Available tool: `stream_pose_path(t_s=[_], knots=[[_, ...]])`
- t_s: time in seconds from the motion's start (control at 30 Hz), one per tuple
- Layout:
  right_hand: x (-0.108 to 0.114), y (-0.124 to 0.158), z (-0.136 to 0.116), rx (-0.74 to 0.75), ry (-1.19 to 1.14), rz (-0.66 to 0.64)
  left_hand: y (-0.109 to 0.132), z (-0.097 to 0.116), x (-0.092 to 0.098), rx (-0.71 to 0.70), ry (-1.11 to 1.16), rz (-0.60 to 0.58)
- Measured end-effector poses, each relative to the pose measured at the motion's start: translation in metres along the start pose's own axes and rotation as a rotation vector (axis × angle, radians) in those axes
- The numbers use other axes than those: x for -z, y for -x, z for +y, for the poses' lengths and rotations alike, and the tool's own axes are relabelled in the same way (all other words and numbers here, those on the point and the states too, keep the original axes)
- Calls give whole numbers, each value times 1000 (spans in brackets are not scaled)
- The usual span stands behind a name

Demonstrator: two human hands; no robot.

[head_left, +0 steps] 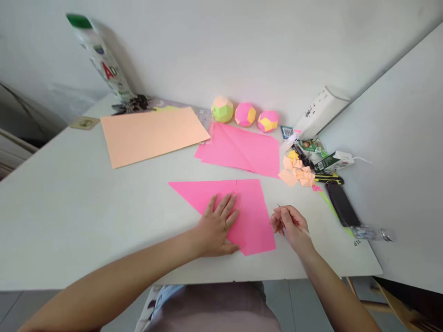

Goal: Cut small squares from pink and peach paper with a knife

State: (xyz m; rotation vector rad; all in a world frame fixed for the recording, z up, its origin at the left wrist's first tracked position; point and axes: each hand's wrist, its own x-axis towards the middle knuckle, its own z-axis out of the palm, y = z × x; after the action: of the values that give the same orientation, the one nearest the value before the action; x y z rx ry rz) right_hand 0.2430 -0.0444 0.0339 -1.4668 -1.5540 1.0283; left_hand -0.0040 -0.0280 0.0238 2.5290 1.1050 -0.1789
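A folded sheet of pink paper (255, 226) lies on the white table in front of me, with a point reaching left and a thin crease line near its top edge. My left hand (218, 225) rests flat on the paper, palm down and fingers spread, holding nothing. Just off the sheet's right edge, my right hand (290, 223) is closed in a pinch around a thin, pen-like tool (278, 205). Only a dark tip and a bit of its rear end show; the fingers hide the rest, so its exact kind is unclear.
Behind are more pink sheets (249, 147), a peach paper stack (152, 136) and three paper balls (245, 115). At right lie small folded peach pieces (298, 170), a cutter knife (328, 179), a black case (342, 203) and a clear bottle (370, 233). A tall carton (104, 60) stands back left.
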Motion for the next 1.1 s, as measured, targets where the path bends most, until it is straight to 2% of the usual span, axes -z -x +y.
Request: stream_pose_path(t_s=[0.1, 0.27, 0.37, 0.43, 0.53, 0.73, 0.9, 1.1], knots=[[11, -28, -5, 49, 421, 71, 8, -6, 11, -6, -15, -33], [27, -84, -10, 54, 807, 192, 20, -19, 41, -17, -13, -142], [31, -105, -8, -4, 994, 178, 19, -33, 50, -77, 15, -19], [31, -111, -5, -48, 1087, 146, 12, -42, 47, -75, 24, 117], [33, -113, 0, -78, 1188, 102, -3, -52, 32, -26, 1, 223], [43, -112, 8, -32, 1295, 47, -16, -59, 0, -133, -51, 283], [45, -109, 14, 66, 1319, 78, -12, -61, -3, -142, -81, 275], [45, -108, 23, 245, 1289, 196, -12, -63, -7, -174, -93, 336]])
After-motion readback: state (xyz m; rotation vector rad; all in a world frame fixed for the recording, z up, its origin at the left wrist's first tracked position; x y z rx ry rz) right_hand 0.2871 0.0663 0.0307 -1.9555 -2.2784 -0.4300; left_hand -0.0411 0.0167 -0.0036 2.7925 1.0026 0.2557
